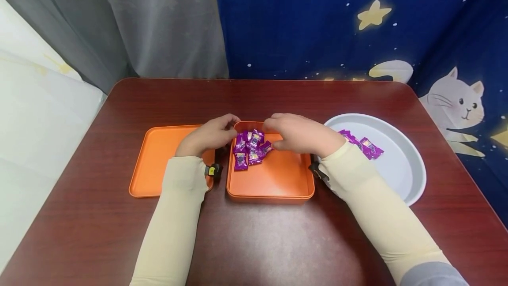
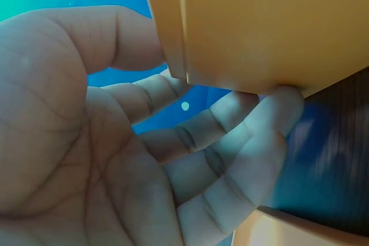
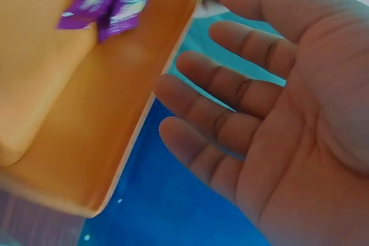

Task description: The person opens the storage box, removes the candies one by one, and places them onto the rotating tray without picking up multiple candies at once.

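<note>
An orange box (image 1: 274,181) without a cover stands at the middle of the table, with several purple-wrapped candies (image 1: 254,144) heaped in its far left part. My left hand (image 1: 208,137) holds the box by its left side; in the left wrist view its thumb lies against the wall and its fingers (image 2: 230,168) curl beneath the lower edge. Over the far right part of the box reaches my right hand (image 1: 303,135). The right wrist view shows its fingers (image 3: 230,93) loosely bent beside the rim, holding nothing.
An orange lid or shallow tray (image 1: 160,153) lies to the left, partly under my left arm. To the right, a round white tray (image 1: 401,175) carries several more purple candies (image 1: 371,148), partly hidden by my right forearm. Curtains hang behind the table (image 1: 278,242).
</note>
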The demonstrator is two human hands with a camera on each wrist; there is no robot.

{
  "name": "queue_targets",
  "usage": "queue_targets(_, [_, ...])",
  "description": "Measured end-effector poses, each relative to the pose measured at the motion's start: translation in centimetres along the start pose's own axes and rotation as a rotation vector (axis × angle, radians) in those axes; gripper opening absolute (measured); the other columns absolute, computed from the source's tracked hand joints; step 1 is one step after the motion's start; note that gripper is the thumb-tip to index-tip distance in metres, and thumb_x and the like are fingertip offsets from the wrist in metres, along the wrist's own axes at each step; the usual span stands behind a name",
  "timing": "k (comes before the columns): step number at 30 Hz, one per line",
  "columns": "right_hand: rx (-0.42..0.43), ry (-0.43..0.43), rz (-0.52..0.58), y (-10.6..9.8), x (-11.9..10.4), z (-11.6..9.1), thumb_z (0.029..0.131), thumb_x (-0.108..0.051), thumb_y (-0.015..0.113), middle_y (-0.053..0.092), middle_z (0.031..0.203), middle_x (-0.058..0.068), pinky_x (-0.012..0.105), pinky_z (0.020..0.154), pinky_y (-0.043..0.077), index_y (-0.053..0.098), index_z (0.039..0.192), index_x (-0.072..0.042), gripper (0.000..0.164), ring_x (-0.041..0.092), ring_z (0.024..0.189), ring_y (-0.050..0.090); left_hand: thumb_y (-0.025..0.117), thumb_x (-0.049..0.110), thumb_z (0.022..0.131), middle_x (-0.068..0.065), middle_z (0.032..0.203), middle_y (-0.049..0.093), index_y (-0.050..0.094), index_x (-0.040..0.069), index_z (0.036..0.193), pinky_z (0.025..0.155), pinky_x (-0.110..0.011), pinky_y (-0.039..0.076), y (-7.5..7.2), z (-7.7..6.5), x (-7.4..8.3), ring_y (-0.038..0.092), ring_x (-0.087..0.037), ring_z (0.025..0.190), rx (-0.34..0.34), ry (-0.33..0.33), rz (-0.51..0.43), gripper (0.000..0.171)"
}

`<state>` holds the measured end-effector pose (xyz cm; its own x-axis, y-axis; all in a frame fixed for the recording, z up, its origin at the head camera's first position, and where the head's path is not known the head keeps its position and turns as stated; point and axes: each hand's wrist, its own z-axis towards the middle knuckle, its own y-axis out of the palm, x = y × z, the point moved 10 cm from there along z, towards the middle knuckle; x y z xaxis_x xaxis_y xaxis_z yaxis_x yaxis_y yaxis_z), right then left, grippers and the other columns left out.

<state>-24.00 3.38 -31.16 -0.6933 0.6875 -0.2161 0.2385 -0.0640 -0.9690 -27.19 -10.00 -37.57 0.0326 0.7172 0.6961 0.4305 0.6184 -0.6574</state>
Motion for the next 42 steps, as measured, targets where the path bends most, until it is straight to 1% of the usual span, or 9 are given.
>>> queue_targets(4, [-0.011,-0.025,0.021,-0.1,-1.3,0.8,0.083,-0.023,0.069,0.061,0.113,0.006,0.04,0.092,0.047,0.06,0.119,-0.014,0.039,0.018,0.101,0.053,0.051,0.024,0.092,-0.011,0.099,0.054,0.044,0.015,0.13,0.071,-0.038,0.05,-0.1,0.0,-0.1,0.053,-0.027,0.082,-0.003,0.004,-0.005,0.04])
queue_targets(8, [-0.051,-0.043,0.029,0.8,-2.1,1.7,0.082,-0.022,0.07,0.062,0.11,0.008,0.039,0.087,0.049,0.06,0.118,-0.01,0.039,0.018,0.095,0.053,0.051,0.024,0.092,-0.011,0.1,0.053,0.045,0.016,0.129,0.071,-0.037,0.05,-0.1,0.0,-0.1,0.053,-0.027,0.082,-0.005,0.009,-0.011,0.039])
queue_targets(13, [-0.077,-0.036,-0.001,2.1,-2.0,2.5,0.078,-0.023,0.074,0.062,0.099,0.008,0.035,0.078,0.05,0.063,0.105,-0.01,0.032,0.017,0.083,0.052,0.05,0.024,0.092,-0.011,0.101,0.054,0.044,0.016,0.131,0.073,-0.038,0.051,-0.1,0.0,0.0,0.054,-0.027,0.083,-0.013,0.012,-0.017,0.04])
queue_targets(17, [-0.091,-0.047,-0.02,3.2,-1.9,2.9,0.077,-0.022,0.075,0.061,0.094,0.006,0.033,0.079,0.049,0.062,0.101,-0.011,0.03,0.017,0.082,0.051,0.05,0.024,0.092,-0.011,0.101,0.054,0.044,0.015,0.13,0.072,-0.04,0.051,0.0,-0.1,0.1,0.054,-0.027,0.083,-0.016,0.013,-0.023,0.04])
queue_targets(23, [-0.116,-0.055,-0.069,4.8,-1.9,3.1,0.079,-0.021,0.074,0.06,0.098,0.004,0.035,0.086,0.05,0.061,0.107,-0.012,0.033,0.017,0.089,0.053,0.05,0.024,0.092,-0.011,0.101,0.053,0.044,0.016,0.131,0.071,-0.039,0.051,0.0,0.0,0.1,0.054,-0.027,0.082,-0.016,0.008,-0.024,0.04])
queue_targets(27, [-0.089,-0.05,-0.121,5.1,-1.8,3.0,0.079,-0.019,0.073,0.06,0.103,0.005,0.039,0.091,0.048,0.06,0.111,-0.014,0.035,0.02,0.095,0.054,0.05,0.024,0.092,-0.011,0.101,0.054,0.044,0.016,0.13,0.07,-0.038,0.051,0.0,0.0,0.1,0.053,-0.026,0.083,-0.019,0.007,-0.014,0.04])
queue_targets(32, [-0.045,-0.049,-0.152,5.2,-1.6,3.1,0.078,-0.015,0.071,0.06,0.102,0.006,0.04,0.089,0.048,0.06,0.11,-0.014,0.033,0.022,0.094,0.053,0.05,0.024,0.092,-0.011,0.101,0.054,0.044,0.016,0.13,0.07,-0.037,0.051,0.1,0.0,0.2,0.053,-0.026,0.081,-0.017,0.007,-0.011,0.039])
queue_targets(38, [-0.012,-0.045,-0.15,5.4,-1.3,3.2,0.082,-0.015,0.066,0.062,0.1,0.004,0.04,0.086,0.049,0.059,0.106,-0.015,0.025,0.021,0.089,0.052,0.05,0.024,0.092,-0.011,0.1,0.054,0.044,0.015,0.129,0.07,-0.038,0.051,0.1,0.0,0.1,0.054,-0.026,0.081,-0.01,0.009,-0.016,0.039])
queue_targets(42, [-0.019,-0.036,-0.132,5.5,-1.2,3.0,0.085,-0.016,0.065,0.063,0.101,0.003,0.039,0.086,0.049,0.058,0.106,-0.015,0.023,0.021,0.09,0.052,0.05,0.024,0.092,-0.011,0.099,0.055,0.045,0.015,0.129,0.07,-0.039,0.051,0.2,0.0,0.1,0.054,-0.026,0.081,-0.01,0.006,-0.016,0.038])
